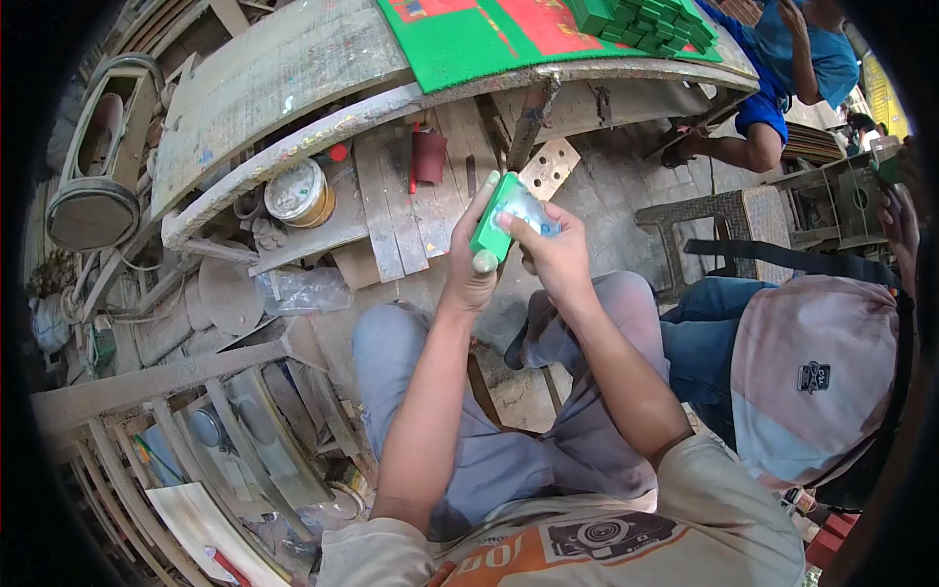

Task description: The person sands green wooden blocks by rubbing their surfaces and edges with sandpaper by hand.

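Observation:
A green block (496, 217) is held above my lap, tilted, in the middle of the view. My left hand (469, 262) is wrapped round its left side and lower end, with the fingers largely behind it. My right hand (558, 256) pinches a clear plastic piece with blue marks (529, 212) against the block's face, the thumb lying on top of it. Whether the plastic is a bag or a sheet I cannot tell.
Ahead, a worktable (293, 88) carries a green and red mat (469, 49) with stacked green blocks (650, 22). A tub (298, 193) stands on the shelf below. People sit at the back right and right, near a stool (719, 210). A wooden rack (186, 386) is at left.

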`<action>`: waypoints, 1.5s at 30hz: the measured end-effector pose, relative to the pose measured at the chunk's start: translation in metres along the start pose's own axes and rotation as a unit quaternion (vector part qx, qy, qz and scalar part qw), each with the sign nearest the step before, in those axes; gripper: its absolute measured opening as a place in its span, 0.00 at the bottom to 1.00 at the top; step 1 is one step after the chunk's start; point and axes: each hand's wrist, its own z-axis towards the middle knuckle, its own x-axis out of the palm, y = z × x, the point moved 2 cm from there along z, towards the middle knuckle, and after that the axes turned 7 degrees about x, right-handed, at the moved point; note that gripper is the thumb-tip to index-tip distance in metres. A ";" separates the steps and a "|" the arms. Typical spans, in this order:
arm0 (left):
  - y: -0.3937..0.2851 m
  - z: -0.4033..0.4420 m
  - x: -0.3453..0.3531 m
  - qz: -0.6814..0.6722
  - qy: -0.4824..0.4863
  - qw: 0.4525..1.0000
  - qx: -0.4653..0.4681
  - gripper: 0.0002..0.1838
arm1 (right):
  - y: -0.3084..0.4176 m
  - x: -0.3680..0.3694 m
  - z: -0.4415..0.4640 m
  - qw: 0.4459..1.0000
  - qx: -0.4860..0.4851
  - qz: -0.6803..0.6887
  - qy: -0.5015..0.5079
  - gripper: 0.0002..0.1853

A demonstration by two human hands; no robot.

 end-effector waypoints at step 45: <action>-0.007 -0.003 0.009 0.117 0.072 0.990 0.019 0.51 | -0.022 -0.002 0.001 0.981 -0.005 0.074 -0.181 0.12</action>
